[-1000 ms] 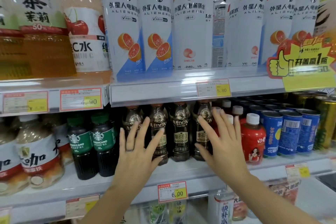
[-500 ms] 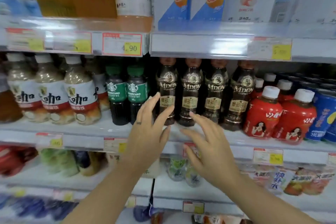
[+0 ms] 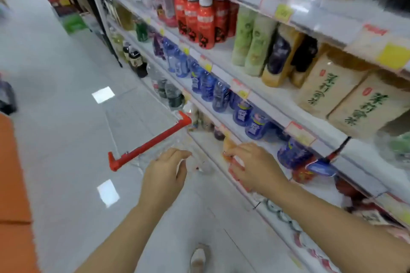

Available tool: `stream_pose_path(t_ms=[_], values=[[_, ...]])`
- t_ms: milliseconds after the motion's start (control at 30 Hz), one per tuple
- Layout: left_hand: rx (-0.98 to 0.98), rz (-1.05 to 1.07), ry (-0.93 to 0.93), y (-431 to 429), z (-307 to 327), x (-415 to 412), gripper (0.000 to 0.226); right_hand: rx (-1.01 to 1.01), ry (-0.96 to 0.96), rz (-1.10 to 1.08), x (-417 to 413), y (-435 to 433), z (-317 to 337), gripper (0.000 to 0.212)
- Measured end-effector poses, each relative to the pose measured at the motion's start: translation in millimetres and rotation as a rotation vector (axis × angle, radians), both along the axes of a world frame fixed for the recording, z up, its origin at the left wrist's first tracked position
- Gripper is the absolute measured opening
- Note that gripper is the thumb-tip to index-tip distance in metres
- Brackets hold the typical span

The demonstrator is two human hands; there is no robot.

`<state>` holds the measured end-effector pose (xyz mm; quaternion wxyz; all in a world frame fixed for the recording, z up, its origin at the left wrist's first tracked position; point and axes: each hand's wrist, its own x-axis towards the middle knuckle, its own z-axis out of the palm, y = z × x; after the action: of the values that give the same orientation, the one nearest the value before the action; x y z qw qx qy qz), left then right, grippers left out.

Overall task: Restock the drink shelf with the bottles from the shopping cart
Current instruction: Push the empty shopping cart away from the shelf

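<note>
Your left hand [image 3: 164,175] hangs knuckles-up with the fingers loosely bent; nothing shows in its grasp. It sits just beside the near end of the red cart handle [image 3: 150,144], apart from it. Your right hand [image 3: 255,166] reaches forward with the fingers extended. Its fingertips [image 3: 227,153] meet an orange blur [image 3: 228,145]; whether they pinch it cannot be determined. The cart basket beyond the handle is smeared by motion, so the bottles in it cannot be made out. The drink shelf [image 3: 266,106] runs along your right side. Blue bottles [image 3: 219,95] stand on the tier nearest the right hand. Red bottles [image 3: 205,22] and green bottles [image 3: 255,44] stand on the tier above. Pale floor [image 3: 66,139] lies to the left.
</note>
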<state>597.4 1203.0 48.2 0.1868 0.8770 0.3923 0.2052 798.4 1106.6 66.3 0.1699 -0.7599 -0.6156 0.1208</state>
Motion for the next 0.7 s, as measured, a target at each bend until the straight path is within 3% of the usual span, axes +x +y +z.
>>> stream_pose_path(t_ms=[167,300,467,567,700], values=[[-0.071,0.21,0.115,40,-35,-60,0.026,-0.235,0.009,0.095,-35,71,-49,0.04],[-0.172,0.283,0.214,98,-81,-86,0.036,-0.305,-0.004,0.132,-55,143,-96,0.044],[-0.22,0.244,0.25,171,-152,-99,0.044,-0.234,-0.101,0.143,-74,238,-167,0.064],[-0.292,0.178,0.301,196,-181,-103,0.04,-0.3,-0.179,0.146,-85,274,-206,0.064],[-0.234,0.13,0.369,199,-197,-108,0.029,-0.286,-0.205,0.117,-90,280,-221,0.06]])
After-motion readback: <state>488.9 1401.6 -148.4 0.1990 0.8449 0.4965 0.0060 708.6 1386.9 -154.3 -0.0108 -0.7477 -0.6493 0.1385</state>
